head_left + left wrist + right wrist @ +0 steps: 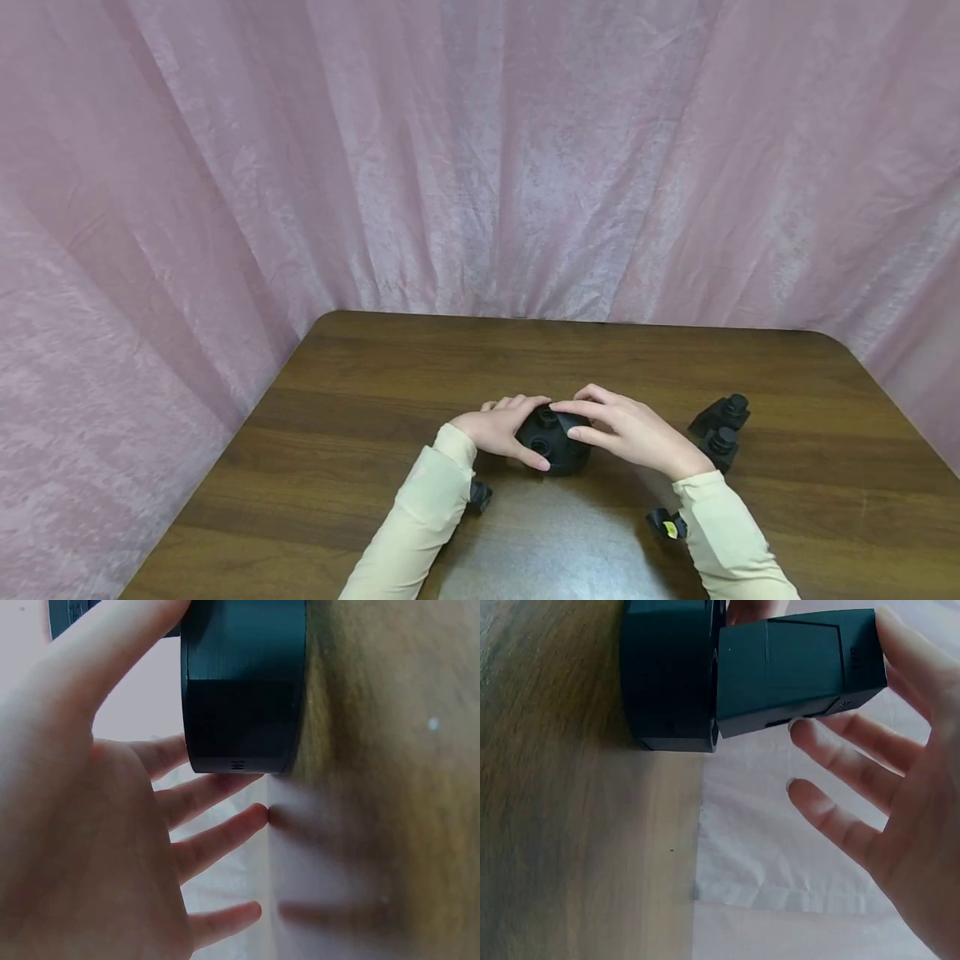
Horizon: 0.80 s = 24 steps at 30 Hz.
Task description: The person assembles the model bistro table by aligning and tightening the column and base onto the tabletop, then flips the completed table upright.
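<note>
Low on the table, between both hands, sits a round black base (553, 467) with round openings in its top. My left hand (501, 430) grips the base from the left, the thumb at the near side and fingers round the far side. My right hand (637, 429) pinches a black boxy block (795, 671) with thumb and fingers. In the right wrist view the block's end meets the top face of the base (667, 682), slightly tilted; whether it is seated there I cannot tell. The left wrist view shows the base's side wall (240, 720) close to the tabletop.
Two black blocks with round knobs, one farther (729, 410) and one nearer (721, 445), stand on the wooden table (360, 400) right of the right hand. Black wrist cameras sit by both sleeves. A pink curtain (480, 167) hangs behind the table's far edge.
</note>
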{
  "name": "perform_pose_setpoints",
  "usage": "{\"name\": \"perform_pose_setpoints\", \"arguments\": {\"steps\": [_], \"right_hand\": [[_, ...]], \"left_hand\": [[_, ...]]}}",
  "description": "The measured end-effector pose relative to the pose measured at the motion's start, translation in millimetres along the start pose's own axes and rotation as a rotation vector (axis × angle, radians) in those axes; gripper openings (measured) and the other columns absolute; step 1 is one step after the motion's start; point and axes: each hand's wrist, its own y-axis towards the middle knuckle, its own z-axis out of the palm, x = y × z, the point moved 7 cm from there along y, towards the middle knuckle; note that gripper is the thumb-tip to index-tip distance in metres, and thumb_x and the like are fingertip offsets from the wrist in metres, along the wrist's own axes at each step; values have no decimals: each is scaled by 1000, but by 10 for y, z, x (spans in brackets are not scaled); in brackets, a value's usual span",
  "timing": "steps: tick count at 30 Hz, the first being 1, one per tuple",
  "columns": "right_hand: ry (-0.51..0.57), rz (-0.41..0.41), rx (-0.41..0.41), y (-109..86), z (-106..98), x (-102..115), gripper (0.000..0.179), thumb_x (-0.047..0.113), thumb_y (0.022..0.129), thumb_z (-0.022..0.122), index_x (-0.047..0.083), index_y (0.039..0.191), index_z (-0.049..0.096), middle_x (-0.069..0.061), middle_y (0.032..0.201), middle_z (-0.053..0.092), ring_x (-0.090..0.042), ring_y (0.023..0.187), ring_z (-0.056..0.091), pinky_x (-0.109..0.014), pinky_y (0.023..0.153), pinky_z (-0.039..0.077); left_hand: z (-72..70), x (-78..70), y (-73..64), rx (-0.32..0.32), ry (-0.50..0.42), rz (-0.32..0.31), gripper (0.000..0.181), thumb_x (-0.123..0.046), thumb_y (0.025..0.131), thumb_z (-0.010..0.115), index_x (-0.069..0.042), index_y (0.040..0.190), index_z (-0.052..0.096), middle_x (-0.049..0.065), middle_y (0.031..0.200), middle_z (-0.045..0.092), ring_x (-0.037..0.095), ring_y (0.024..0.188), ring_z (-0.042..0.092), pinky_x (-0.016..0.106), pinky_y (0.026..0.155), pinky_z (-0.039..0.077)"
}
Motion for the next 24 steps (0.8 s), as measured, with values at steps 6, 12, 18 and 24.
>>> {"name": "perform_pose_setpoints", "arguments": {"steps": [6, 12, 18, 24], "right_hand": [[-34, 46, 10, -12, -13, -32, 43, 48, 88, 46, 42, 130, 40, 18, 110, 48, 1, 78, 51, -23, 66, 43], [-95, 35, 6, -5, -15, -12, 42, 48, 88, 45, 43, 129, 40, 17, 106, 48, 1, 71, 49, -22, 61, 41], [-107, 99, 8, -18, -28, -61, 44, 55, 87, 40, 44, 129, 38, 20, 103, 48, 1, 73, 49, -24, 63, 41], [-100, 151, 3, -29, -52, -129, 47, 54, 89, 37, 32, 131, 42, 11, 109, 54, -9, 86, 59, -34, 70, 47]], "left_hand": [[0, 4, 0, -1, -5, -8, 95, -61, 68, 64, -27, 142, 16, -3, 136, 35, 18, 122, 34, 49, 100, 22], [-3, 14, 0, -9, 2, -5, 95, -62, 67, 64, -28, 141, 16, -3, 136, 36, 18, 122, 34, 48, 98, 22], [0, 16, -7, 0, 10, -9, 96, -63, 68, 63, -26, 142, 15, -2, 138, 34, 20, 125, 33, 50, 99, 21], [-6, 7, -2, -6, 12, 4, 96, -62, 68, 63, -25, 142, 15, -2, 138, 35, 22, 125, 33, 52, 101, 18]]}}
